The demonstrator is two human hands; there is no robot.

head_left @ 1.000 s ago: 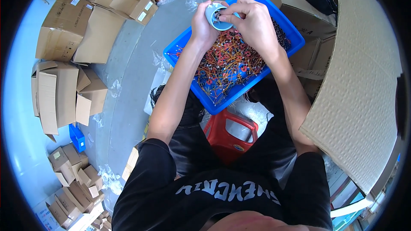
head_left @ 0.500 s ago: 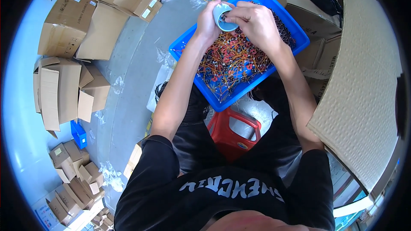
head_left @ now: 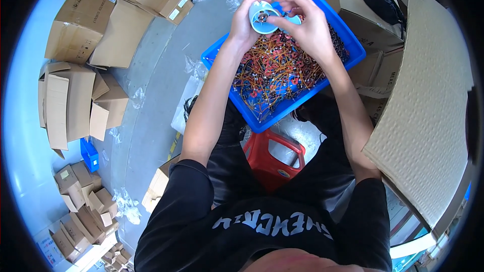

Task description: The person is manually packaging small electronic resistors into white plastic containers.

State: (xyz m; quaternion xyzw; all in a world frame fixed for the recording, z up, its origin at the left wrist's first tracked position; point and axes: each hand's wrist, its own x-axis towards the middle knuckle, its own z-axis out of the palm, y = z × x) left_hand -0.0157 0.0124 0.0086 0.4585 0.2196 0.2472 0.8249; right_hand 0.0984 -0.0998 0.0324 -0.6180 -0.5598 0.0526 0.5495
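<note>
My left hand [head_left: 245, 24] is closed around a pale blue-white cylindrical cup [head_left: 264, 26], its open mouth tilted towards me. Inside the cup sits a small metallic and dark part [head_left: 262, 17]; its kind is too small to make out. Beside the mouth, my right hand [head_left: 308, 26] has its thumb stretched towards the rim and its fingers curled above. A pale blue round piece [head_left: 294, 19] shows within the curl of that hand, partly hidden by the thumb. Below both hands, a blue tray [head_left: 269, 123] holds a tangle of orange-wired small parts [head_left: 275, 70] with red and dark pieces.
Between my knees stands a red plastic stool [head_left: 267, 163]. A large cardboard flap [head_left: 423, 106] rises close to my right arm. A black case [head_left: 378, 1] lies on a carton at the upper right. Open cartons [head_left: 75, 98] and plastic scraps line the floor at left.
My right fingers have come out of the cup and spread apart beside it. The small part inside and the pale round piece now show. My left hand keeps hold of the cup.
</note>
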